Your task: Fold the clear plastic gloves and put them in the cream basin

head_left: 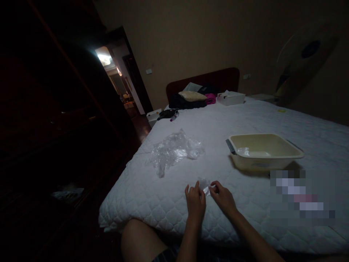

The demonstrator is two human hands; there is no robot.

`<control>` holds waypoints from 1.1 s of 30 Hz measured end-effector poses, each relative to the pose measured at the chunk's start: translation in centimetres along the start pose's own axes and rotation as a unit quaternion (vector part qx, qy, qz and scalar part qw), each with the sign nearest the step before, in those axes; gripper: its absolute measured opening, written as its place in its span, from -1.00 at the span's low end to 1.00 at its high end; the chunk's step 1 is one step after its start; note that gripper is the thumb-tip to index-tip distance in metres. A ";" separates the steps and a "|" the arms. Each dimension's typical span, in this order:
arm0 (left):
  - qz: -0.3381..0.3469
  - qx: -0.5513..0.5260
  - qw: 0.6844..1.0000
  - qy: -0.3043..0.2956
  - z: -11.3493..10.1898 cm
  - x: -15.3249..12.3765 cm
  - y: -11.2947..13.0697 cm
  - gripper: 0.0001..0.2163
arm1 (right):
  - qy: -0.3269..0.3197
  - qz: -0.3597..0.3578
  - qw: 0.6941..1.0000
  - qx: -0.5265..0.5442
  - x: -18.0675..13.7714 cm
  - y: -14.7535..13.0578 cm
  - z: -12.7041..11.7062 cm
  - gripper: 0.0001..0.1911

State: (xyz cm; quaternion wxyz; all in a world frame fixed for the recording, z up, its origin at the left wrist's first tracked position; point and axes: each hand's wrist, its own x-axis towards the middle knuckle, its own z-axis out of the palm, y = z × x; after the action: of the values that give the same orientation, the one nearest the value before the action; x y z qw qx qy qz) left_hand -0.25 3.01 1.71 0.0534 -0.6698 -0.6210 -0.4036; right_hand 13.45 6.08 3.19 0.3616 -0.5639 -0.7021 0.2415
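Both of my hands rest on the near edge of a white quilted mattress [169,203]. My left hand [195,203] and my right hand [222,197] pinch a small piece of clear plastic [205,185] between their fingertips. The fingers of both hands are closed on it. A crumpled heap of clear plastic wrap [172,150] lies on the mattress farther away, to the left of my hands. A cream plastic basin [264,151] stands to the right, with something pale inside.
At the bed's far end lie a dark garment, a tan pillow [192,96], a pink cloth [210,98] and a white box [231,98] before a dark red headboard [218,78]. A fan [307,60] stands at the right. A lit doorway [114,74] opens at left; my knee [139,240] is below.
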 end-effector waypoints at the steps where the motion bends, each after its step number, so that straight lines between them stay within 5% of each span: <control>1: 0.006 0.005 1.000 0.001 0.0 -0.1 0.0 -0.64 | -0.001 -0.001 1.000 0.001 0.0 0.0 0.0 -0.83; 11: 0.053 0.066 0.996 -0.004 -0.2 -0.4 0.1 -0.69 | -0.006 -0.009 1.000 0.001 -0.3 -0.2 -0.2 -0.82; 15: 0.130 0.108 0.984 0.050 0.2 -0.4 0.1 -0.72 | -0.002 -0.006 1.000 -0.007 -0.2 0.0 0.0 -0.83; 18: 0.178 0.103 0.978 0.037 0.6 -0.3 -0.1 -0.72 | 0.000 -0.006 1.000 -0.010 -0.1 0.1 0.1 -0.82; 29: 0.077 -0.009 0.995 -0.063 0.5 -0.1 -0.8 -0.67 | 0.033 0.009 0.999 -0.013 -0.4 0.4 0.4 -0.61; 33: 0.083 -0.026 0.994 -0.064 0.4 -0.1 -0.9 -0.65 | 0.078 -0.048 0.996 -0.021 -0.5 0.6 0.6 -0.61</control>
State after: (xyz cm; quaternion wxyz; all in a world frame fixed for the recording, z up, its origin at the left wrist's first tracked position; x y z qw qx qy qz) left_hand -0.80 3.36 1.03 0.0294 -0.7447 -0.5545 -0.3702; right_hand 13.42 5.80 2.28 0.4147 -0.5538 -0.7032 0.1641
